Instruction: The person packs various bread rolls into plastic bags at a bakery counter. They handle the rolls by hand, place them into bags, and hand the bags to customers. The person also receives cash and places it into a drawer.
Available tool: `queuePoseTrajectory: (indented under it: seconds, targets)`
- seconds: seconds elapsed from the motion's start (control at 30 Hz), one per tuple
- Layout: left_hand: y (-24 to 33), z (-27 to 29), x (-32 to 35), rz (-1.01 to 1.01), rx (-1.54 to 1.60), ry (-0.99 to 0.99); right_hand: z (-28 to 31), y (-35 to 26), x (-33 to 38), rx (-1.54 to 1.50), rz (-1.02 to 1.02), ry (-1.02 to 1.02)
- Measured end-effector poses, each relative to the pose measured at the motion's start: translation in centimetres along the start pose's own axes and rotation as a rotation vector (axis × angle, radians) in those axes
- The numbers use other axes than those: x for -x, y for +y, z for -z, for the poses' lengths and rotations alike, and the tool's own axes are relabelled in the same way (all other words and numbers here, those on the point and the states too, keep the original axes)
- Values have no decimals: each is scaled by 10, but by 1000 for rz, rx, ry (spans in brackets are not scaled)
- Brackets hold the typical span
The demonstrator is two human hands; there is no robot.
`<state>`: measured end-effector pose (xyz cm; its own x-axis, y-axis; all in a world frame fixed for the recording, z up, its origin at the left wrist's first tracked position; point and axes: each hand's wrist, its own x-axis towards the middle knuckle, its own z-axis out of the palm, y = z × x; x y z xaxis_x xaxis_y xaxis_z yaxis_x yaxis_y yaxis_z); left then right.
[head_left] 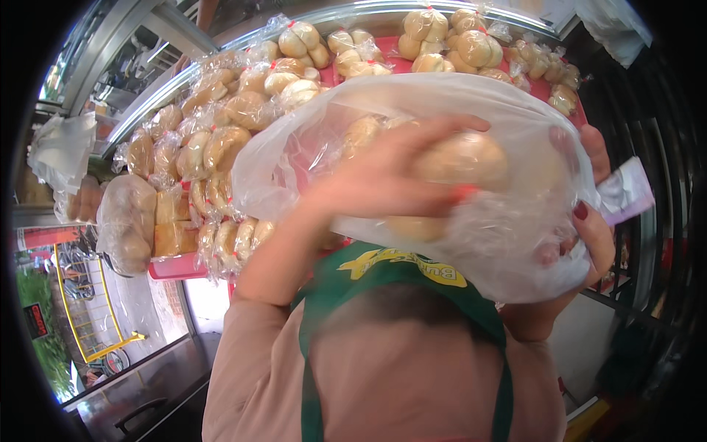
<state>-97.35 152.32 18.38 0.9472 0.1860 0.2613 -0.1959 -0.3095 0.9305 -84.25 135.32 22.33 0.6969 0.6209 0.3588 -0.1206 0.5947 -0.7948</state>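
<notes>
A large translucent white plastic bag [294, 147] spreads across the middle in front of my apron. My left hand [390, 169], smeared by motion, curves its fingers and thumb around a pack of round bread rolls [464, 158] with a red tie, at the bag. Whether that hand is inside the bag or in front of it is hard to say. My right hand [596, 228] grips the bag's right side, some fingers showing through the plastic. A pale purple and white paper slip [627, 191], perhaps a banknote, sticks out beside the right hand.
Clear packs of bread rolls [221, 147] are piled on red trays [177, 267] behind the bag. A bundle of thin plastic bags [66, 151] hangs at the left. Metal and glass framing [169, 81] edges the display. Dark shelving [648, 221] stands at the right.
</notes>
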Motion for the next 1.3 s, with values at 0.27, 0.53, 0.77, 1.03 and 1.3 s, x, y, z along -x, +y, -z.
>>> queuePoseTrajectory:
  seconds: [0.27,0.53,0.77,1.03,1.3]
  targets:
    - [-96,-100,-27,-221,-1231,119,42,21,-11,788,558,-174]
    - [15,41,90,2,-107,250,94,11,-20,836,351,-256]
    - [-62,53,216,908,-665,213,84,9,-32,745,357,-299]
    - [-160,14,172,1009,-959,153,72,5,-53,-443,-551,-207]
    - [-164,14,172,261,-508,292,96,0,-45,-511,-418,-188]
